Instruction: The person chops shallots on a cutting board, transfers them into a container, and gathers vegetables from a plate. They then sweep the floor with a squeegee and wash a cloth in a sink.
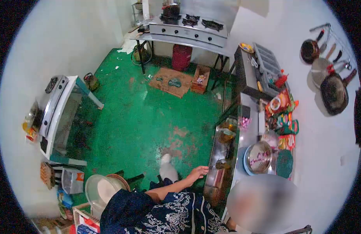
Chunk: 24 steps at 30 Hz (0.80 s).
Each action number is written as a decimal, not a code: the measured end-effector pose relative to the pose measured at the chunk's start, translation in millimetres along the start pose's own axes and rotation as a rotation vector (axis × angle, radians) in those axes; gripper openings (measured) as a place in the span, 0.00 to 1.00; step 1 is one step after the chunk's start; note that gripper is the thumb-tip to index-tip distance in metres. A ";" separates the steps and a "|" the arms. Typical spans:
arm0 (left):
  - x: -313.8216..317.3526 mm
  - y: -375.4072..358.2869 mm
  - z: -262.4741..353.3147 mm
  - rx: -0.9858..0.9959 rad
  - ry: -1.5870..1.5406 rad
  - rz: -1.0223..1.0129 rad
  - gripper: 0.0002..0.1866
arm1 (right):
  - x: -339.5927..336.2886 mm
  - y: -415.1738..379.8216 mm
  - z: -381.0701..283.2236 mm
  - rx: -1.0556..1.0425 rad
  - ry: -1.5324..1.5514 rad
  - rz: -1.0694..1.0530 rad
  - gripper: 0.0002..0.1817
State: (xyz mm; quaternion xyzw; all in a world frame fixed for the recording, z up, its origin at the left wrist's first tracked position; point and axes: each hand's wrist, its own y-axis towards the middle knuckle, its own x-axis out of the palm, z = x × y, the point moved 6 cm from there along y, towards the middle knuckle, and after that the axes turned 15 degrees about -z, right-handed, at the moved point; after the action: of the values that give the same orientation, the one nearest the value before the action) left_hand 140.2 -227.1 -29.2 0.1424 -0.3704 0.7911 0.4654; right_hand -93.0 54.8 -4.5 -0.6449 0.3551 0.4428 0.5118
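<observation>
One left hand (197, 174), lower centre, loosely unclenched, beside bench (247, 136); right hand, state cannot be told; one bowl (255, 148), purple pieces (259, 159) inside, lower right.

The steel counter (247, 135) on the right carries small purple pieces (245, 123), probably onions, a blue basin (246, 163) holding a metal bowl (259, 157), and bright packets (279, 103) wallward; the green floor (133, 117) bears flattened cardboard (165, 82) beside an open box (200, 80).

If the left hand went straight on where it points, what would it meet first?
The left hand would probably meet the lower shelf first; depth is unclear, so the counter edge might come sooner.
</observation>
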 end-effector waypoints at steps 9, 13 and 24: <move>-103.8 2.5 65.2 0.058 -0.088 0.044 0.19 | 16.5 19.4 -16.3 0.047 -0.283 0.215 0.25; -184.5 -11.9 115.6 0.119 -0.128 0.142 0.18 | -8.0 0.2 -66.7 0.158 -0.262 0.294 0.22; -370.5 -77.2 218.0 0.417 -0.333 0.496 0.22 | -95.2 -36.7 -97.2 0.151 0.586 0.738 0.18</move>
State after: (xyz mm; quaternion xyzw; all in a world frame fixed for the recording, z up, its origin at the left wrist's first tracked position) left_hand 374.1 -595.0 -56.1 0.2670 -0.2950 0.9045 0.1537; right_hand -73.2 -31.2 105.4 -0.5345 0.7211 0.3674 0.2438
